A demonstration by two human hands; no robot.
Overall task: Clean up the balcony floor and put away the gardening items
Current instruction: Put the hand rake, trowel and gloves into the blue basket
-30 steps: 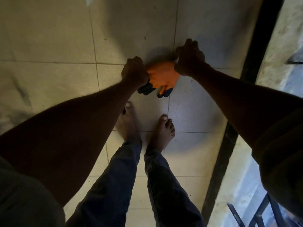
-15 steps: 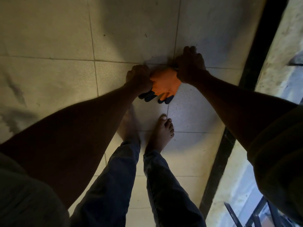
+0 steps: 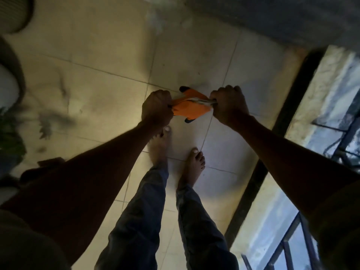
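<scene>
Orange gardening gloves with dark fingertips [image 3: 190,108] hang stretched between my two hands, above the tiled balcony floor [image 3: 109,78]. My left hand [image 3: 156,108] grips their left end in a fist. My right hand [image 3: 228,106] grips the right end, where a pale cuff edge shows. One dark fingertip pokes up behind the gloves and another hangs below. My bare feet stand on the tiles just under the gloves.
A black floor track [image 3: 259,168] runs diagonally on the right, with a concrete ledge and metal railing [image 3: 292,248] beyond it. Green plant leaves [image 3: 9,141] and round dark containers [image 3: 13,14] sit at the left edge. A grey wall [image 3: 272,18] lies ahead.
The view has tilted and swung, bringing the wall, plant and containers into sight. My hands have pulled apart a little, stretching the gloves flatter, with a dark fingertip now sticking up.
</scene>
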